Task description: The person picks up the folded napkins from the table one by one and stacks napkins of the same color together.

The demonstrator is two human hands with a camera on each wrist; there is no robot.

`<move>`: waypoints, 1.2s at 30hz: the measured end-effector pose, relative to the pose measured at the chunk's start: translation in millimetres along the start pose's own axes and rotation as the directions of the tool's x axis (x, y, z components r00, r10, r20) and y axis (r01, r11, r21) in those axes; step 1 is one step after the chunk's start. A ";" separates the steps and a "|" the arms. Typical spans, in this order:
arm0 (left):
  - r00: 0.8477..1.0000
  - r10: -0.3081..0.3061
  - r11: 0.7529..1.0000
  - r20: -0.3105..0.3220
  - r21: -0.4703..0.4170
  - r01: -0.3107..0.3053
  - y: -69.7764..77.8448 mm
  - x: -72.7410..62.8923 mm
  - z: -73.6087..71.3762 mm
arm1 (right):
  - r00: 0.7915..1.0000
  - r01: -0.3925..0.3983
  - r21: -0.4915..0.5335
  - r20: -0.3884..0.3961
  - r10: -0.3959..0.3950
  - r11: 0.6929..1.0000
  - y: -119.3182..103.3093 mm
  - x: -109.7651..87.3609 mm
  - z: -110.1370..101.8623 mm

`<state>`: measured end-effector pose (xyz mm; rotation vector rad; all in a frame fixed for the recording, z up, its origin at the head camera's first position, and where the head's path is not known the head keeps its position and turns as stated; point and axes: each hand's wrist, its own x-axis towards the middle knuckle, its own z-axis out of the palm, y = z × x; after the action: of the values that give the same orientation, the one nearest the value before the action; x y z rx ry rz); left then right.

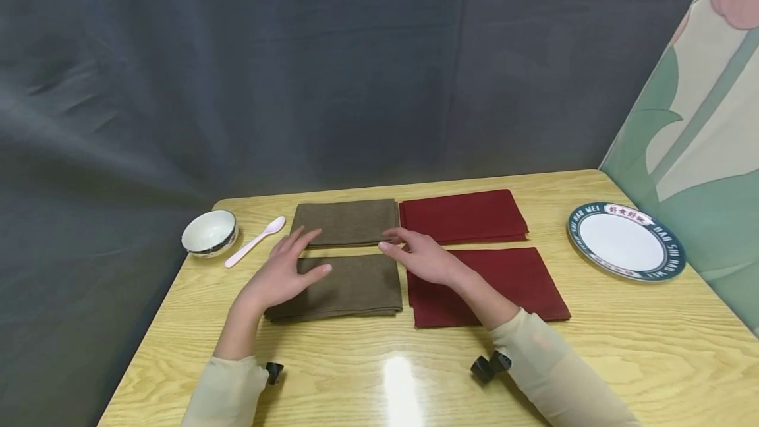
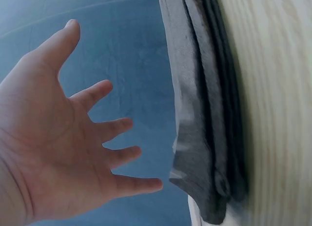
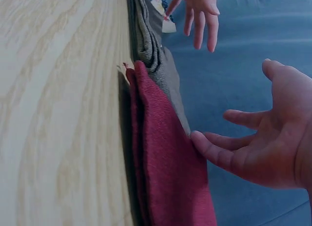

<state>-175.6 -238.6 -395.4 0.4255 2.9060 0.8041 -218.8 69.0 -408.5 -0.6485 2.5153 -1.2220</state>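
Two folded brown cloths lie one behind the other, the back one (image 1: 350, 219) and the front one (image 1: 356, 288). To their right are two folded dark red cloths, the back one (image 1: 465, 215) and the front one (image 1: 512, 282). My left hand (image 1: 279, 279), fingers spread, hovers over the left side of the brown cloths. In the left wrist view its palm (image 2: 63, 138) holds nothing, beside layered brown folds (image 2: 195, 109). My right hand (image 1: 429, 259) has loosely bent, empty fingers above the inner edges of the red cloths; in the right wrist view a fingertip overlaps the red fabric (image 3: 168, 157).
A white bowl (image 1: 209, 232) with a patterned outside stands at the table's left edge, with a pale pink spoon (image 1: 255, 242) beside it. On the right sits a white plate (image 1: 622, 242) with a dark green lettered rim. A dark curtain (image 1: 356, 71) hangs behind the wooden table (image 1: 332, 374).
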 end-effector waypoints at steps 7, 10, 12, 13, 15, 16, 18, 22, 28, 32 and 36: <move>1.000 -0.018 0.998 0.007 -0.057 0.018 -12.7 -3.5 -0.9 | 0.999 -0.052 0.021 -0.011 0.053 0.998 3.9 4.6 7.9; 0.999 -0.036 0.996 0.005 -0.084 0.037 -17.8 -3.4 -0.7 | 0.998 -0.062 -0.009 -0.031 0.062 0.998 6.4 6.8 10.6; 0.999 -0.050 0.994 0.005 -0.099 0.050 -20.7 -3.3 -0.7 | 0.998 -0.062 -0.025 -0.032 0.061 0.998 6.6 7.7 11.2; 0.998 -0.059 0.993 0.006 -0.106 0.059 -22.7 -3.3 -0.7 | 0.998 -0.062 -0.030 -0.029 0.062 0.998 6.7 8.2 11.2; 0.997 -0.071 0.991 0.008 -0.114 0.072 -26.2 -3.3 -0.6 | 0.998 -0.060 -0.039 -0.021 0.059 0.997 6.6 8.8 11.1; 0.997 -0.076 0.990 0.012 -0.120 0.077 -27.8 -3.4 -0.6 | 0.998 -0.053 -0.046 -0.017 0.052 0.998 6.9 9.0 11.2; 0.997 -0.080 0.989 0.023 -0.126 0.082 -31.1 -3.5 -0.2 | 0.999 -0.047 -0.061 -0.012 0.046 0.997 8.2 9.9 12.3; 0.996 -0.084 0.987 0.044 -0.134 0.089 -35.8 -3.8 0.4 | 0.999 -0.036 -0.107 -0.025 0.033 0.994 10.6 12.2 16.3; 0.989 -0.131 0.979 0.069 -0.149 0.140 -38.5 -3.7 0.3 | 0.999 -0.027 -0.177 -0.044 0.020 0.984 12.8 13.9 21.5; 0.985 -0.160 0.978 0.066 -0.122 0.167 -40.2 -3.6 0.0 | 0.999 -0.018 -0.209 -0.052 0.007 0.978 13.9 14.7 22.9; 0.987 -0.160 0.985 0.027 -0.063 0.161 -45.6 -3.4 0.8 | 0.998 -0.017 -0.212 -0.055 0.006 0.977 14.6 15.9 24.4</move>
<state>-183.1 -276.7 -419.6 0.1899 2.8392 0.8601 -226.2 52.6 -435.6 -0.6559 2.7158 -0.9870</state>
